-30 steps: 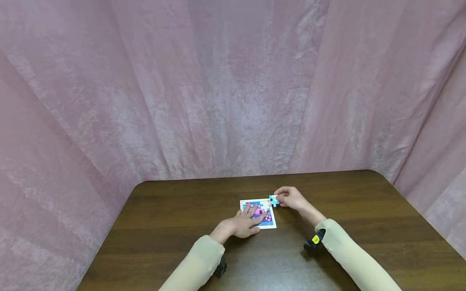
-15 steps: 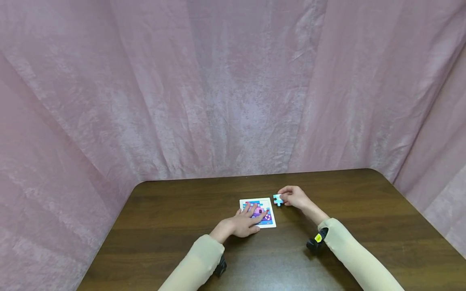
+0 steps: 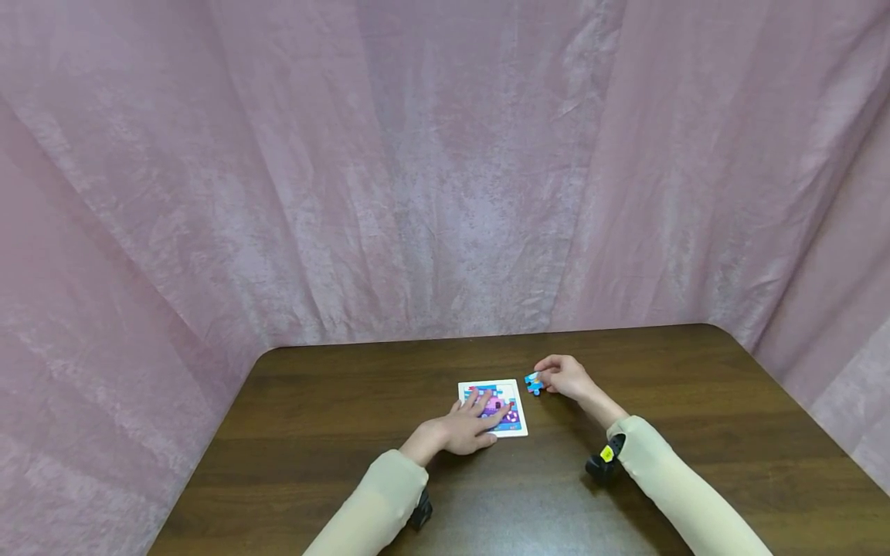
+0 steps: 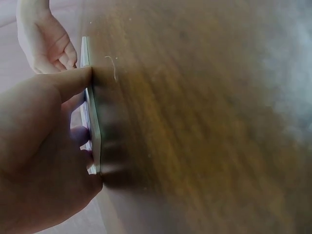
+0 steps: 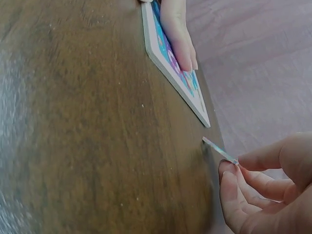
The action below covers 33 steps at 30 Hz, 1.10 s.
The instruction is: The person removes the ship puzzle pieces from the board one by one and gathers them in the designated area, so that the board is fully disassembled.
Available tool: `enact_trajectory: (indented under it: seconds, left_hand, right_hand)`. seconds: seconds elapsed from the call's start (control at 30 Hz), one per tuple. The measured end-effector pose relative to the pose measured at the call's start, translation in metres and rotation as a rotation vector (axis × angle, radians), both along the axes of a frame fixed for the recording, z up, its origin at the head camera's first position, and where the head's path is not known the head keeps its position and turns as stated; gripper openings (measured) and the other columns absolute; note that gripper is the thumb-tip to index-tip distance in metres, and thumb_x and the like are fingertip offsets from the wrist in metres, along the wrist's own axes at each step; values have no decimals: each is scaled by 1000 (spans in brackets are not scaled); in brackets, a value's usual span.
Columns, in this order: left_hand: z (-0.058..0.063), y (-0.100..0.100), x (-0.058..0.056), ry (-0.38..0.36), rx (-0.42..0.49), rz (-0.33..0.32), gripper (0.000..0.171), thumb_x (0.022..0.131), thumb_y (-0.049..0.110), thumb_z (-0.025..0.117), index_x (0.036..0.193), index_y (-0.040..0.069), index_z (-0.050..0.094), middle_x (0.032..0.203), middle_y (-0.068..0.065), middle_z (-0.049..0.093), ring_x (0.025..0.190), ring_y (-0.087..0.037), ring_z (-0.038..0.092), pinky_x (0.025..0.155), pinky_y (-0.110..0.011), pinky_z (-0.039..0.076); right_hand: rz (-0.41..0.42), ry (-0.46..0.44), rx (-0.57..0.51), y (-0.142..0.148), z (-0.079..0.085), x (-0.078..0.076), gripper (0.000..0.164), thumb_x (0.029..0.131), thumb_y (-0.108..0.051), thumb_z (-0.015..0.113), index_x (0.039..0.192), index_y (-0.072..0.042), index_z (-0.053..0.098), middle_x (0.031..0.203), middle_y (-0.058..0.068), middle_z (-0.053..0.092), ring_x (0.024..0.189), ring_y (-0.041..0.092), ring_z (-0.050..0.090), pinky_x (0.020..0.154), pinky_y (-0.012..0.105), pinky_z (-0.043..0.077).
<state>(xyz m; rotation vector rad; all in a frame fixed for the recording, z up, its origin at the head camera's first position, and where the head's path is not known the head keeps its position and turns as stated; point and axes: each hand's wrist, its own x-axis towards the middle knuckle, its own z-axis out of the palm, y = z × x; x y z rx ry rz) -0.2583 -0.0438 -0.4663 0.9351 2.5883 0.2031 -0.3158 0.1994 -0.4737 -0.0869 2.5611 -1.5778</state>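
Note:
A square jigsaw puzzle in a white frame (image 3: 523, 427) lies on the table, its picture in blue, pink and purple. My left hand (image 3: 464, 429) rests on it with the fingers spread, covering part of the picture. Just right of the frame, my right hand (image 3: 565, 378) pinches a blue puzzle piece (image 3: 533, 384) by its right side. In the right wrist view the piece (image 5: 219, 149) is seen almost edge-on between thumb and fingers, tilted and apart from the frame's corner. The left wrist view catches the frame's side edge (image 4: 96, 131) beside the left hand (image 4: 39, 131).
The brown wooden table (image 3: 334, 432) stretches out around the puzzle on every side. Behind its far edge hangs a pink curtain (image 3: 445, 170). Each wrist carries a black camera, the right one (image 3: 599, 465) near the table surface.
My right hand has drawn the piece rightward, away from the frame's upper right corner, and tilted it, so it looks deeper blue. My left hand has stayed in place.

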Motion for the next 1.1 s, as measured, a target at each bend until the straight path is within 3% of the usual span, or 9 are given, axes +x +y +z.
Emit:
enact_trajectory:
  seconds: [0.13,0.27,0.47,0.87,1.1]
  left_hand:
    - [-2,0,0,-4,12,5,56,103,38,42,155,31,21,164,-11,7,151,-33,2,120,-54,15]
    - [-4,0,1,-10,14,9,56,103,38,42,155,32,22,164,-11,6,151,-33,1,120,-54,15]
    - [-4,0,-1,-11,14,0,56,103,39,40,155,32,20,164,-11,5,151,-33,1,120,-55,14]
    - [-3,0,-1,4,6,17,56,103,38,40,155,35,18,164,-12,7,151,-33,2,120,-54,15]
    - [-4,1,3,-9,11,82,56,101,41,43,153,41,20,162,-20,4,151,-33,0,121,-49,16]
  right_hand:
    - [-14,7,49,0,-1,0,23,86,1,61,106,13,62,87,18,70,67,9,61,60,21,52]
    - [-4,56,177,-1,-2,0,26,80,-4,72,103,7,67,84,13,70,67,10,59,61,23,49]
    - [50,167,354,-3,-3,0,34,69,-13,86,97,0,73,83,8,71,78,13,61,74,32,49]
    - [69,187,371,0,1,-2,33,71,-12,84,99,0,72,88,12,72,86,23,65,80,37,49]
    - [60,215,361,-7,2,1,27,74,-12,81,97,0,71,89,13,71,83,21,65,74,32,50]
